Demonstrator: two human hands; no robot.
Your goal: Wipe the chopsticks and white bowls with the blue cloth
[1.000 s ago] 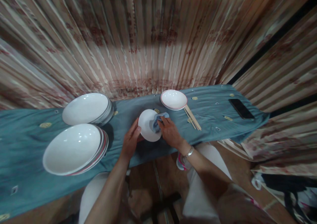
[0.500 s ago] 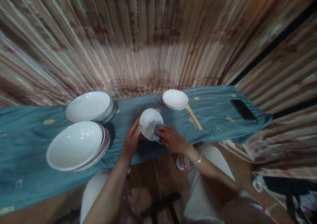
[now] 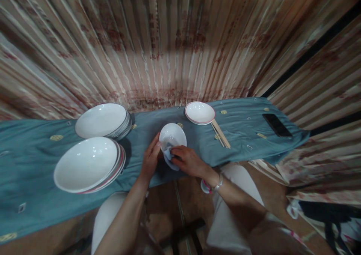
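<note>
A small white bowl (image 3: 172, 132) is tilted toward me near the front edge of the table. My left hand (image 3: 151, 156) grips its left side, thumb by the rim and the other fingers partly hidden behind it. Between the fingers of my right hand (image 3: 189, 160) is a pale blue cloth (image 3: 168, 153), pressed against the inside of the bowl at the lower left. Part of the cloth hangs over the near rim.
On the left stand two stacks of large white dishes, a rear stack (image 3: 101, 120) and a front stack (image 3: 86, 165). Small red-rimmed bowls (image 3: 200, 112), wooden chopsticks (image 3: 220, 133) and a black phone (image 3: 276, 125) lie right on the teal tablecloth (image 3: 239, 116). Pleated curtains (image 3: 180, 52) hang behind.
My right hand has moved left and slightly down with the cloth, from the bowl's right side to its lower left. My left hand and the bowl are almost unmoved.
</note>
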